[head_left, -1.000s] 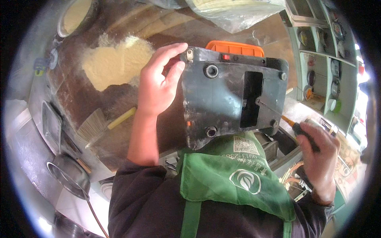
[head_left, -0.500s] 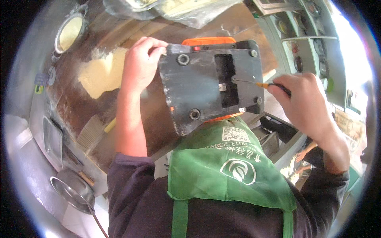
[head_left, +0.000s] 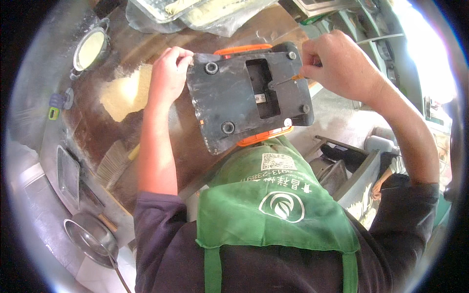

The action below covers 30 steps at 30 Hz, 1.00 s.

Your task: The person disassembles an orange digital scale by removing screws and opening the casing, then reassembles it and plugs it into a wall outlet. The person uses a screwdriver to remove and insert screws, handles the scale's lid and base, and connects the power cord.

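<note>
A black weighing scale (head_left: 222, 95) with orange edges is tipped up, its underside facing me, with round feet near the corners. In the middle of that underside is an open rectangular recess (head_left: 253, 78) with a small pale label inside. My left hand (head_left: 168, 75) pinches the scale's upper left corner and holds it steady. In my closed right hand (head_left: 337, 68) is a screwdriver (head_left: 296, 76) with a yellow-orange handle. Its thin shaft points left, and the tip meets the recess's right edge. Whether a screw sits under the tip cannot be made out.
Yellowish flour (head_left: 124, 95) is spread on the wooden worktop (head_left: 178, 129), with a brush (head_left: 115, 163) near its edge. A pot (head_left: 90, 49) stands far left, and dough trays (head_left: 205, 12) are at the back. Lower right are a drawer-like frame (head_left: 359, 168) and another person's hand (head_left: 378, 188).
The scale appears further left and slightly higher. My right hand has risen and turned around the screwdriver, whose tip remains at the recess edge. My left hand keeps its corner hold.
</note>
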Each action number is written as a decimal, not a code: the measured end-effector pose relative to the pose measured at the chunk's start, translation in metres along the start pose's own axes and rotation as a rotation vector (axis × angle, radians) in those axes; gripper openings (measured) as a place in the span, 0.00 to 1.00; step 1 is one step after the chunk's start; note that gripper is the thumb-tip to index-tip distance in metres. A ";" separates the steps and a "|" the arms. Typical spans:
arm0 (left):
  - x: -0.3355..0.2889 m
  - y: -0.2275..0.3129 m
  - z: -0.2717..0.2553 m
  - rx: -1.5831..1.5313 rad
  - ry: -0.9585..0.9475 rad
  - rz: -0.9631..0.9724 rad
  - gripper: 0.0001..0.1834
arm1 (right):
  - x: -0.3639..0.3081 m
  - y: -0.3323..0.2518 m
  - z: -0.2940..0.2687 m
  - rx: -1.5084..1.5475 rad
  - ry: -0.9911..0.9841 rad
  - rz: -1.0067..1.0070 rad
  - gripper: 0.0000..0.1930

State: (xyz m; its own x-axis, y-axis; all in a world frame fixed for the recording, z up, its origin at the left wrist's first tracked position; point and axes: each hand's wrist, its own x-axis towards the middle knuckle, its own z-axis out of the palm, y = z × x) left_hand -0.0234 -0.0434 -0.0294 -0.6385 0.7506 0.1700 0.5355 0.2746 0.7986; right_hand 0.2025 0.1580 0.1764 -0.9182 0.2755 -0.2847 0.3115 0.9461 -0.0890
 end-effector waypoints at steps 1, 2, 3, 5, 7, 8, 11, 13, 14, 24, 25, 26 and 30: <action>-0.001 0.000 0.000 -0.003 0.005 -0.001 0.06 | -0.002 0.002 0.000 -0.089 0.029 -0.116 0.07; -0.001 -0.001 0.000 -0.007 0.005 -0.016 0.06 | -0.005 0.003 0.002 -0.178 0.100 -0.265 0.06; -0.001 -0.001 0.000 -0.004 0.010 -0.018 0.06 | -0.009 0.003 0.003 -0.267 0.138 -0.392 0.05; -0.001 -0.001 0.001 -0.001 0.003 -0.044 0.07 | -0.014 0.000 0.005 -0.391 0.104 -0.463 0.05; -0.001 0.000 0.002 0.018 0.010 -0.039 0.07 | -0.013 -0.005 0.005 -0.454 0.053 -0.442 0.03; -0.002 0.001 0.002 0.022 0.012 -0.030 0.07 | -0.013 -0.008 0.006 -0.452 0.035 -0.392 0.03; -0.002 0.003 0.002 -0.015 0.017 -0.044 0.06 | -0.008 -0.012 0.006 -0.373 0.049 -0.217 0.02; -0.003 0.004 0.002 -0.015 0.027 -0.062 0.06 | -0.007 -0.008 0.004 -0.279 0.033 -0.097 0.03; -0.002 0.004 0.003 -0.015 0.032 -0.074 0.06 | -0.008 -0.005 0.002 -0.220 -0.005 -0.046 0.03; -0.009 0.004 0.012 -0.049 0.115 -0.061 0.06 | -0.028 -0.005 0.007 -0.435 0.020 -0.215 0.03; -0.009 0.004 0.011 -0.023 0.106 -0.055 0.06 | -0.027 -0.010 0.005 -0.532 -0.052 -0.228 0.03; -0.008 0.005 0.011 0.003 0.096 -0.049 0.06 | -0.027 -0.016 0.005 -0.562 -0.012 -0.316 0.04; -0.008 0.006 0.011 0.002 0.096 -0.072 0.06 | -0.025 -0.031 0.004 -0.427 -0.032 -0.337 0.04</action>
State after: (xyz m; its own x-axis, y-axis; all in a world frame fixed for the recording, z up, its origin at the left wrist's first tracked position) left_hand -0.0097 -0.0413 -0.0322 -0.7255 0.6676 0.1670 0.4872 0.3268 0.8098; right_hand 0.2164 0.1212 0.1822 -0.9400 -0.0536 -0.3368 -0.1316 0.9681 0.2131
